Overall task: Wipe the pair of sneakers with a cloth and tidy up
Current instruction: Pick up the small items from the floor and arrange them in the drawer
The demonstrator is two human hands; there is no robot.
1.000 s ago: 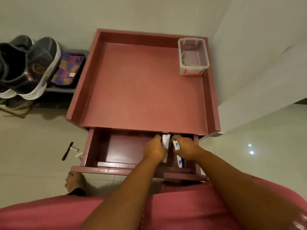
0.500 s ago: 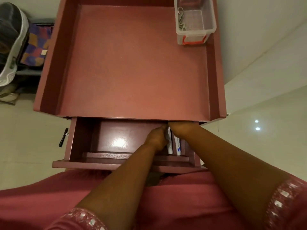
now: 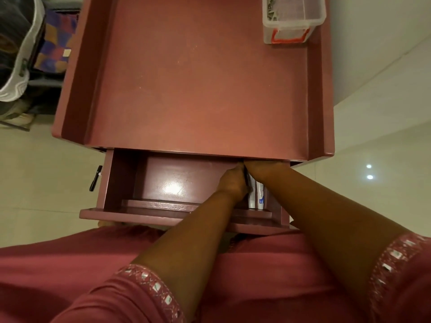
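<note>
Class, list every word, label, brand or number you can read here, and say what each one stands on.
None can be read.
Two white tubes in the open drawer: blue print, too blurred.
Sneaker side: small dark mark, too small.
Clear plastic box: no text visible.

A grey, white-soled sneaker [image 3: 17, 54] rests at the far left.
</note>
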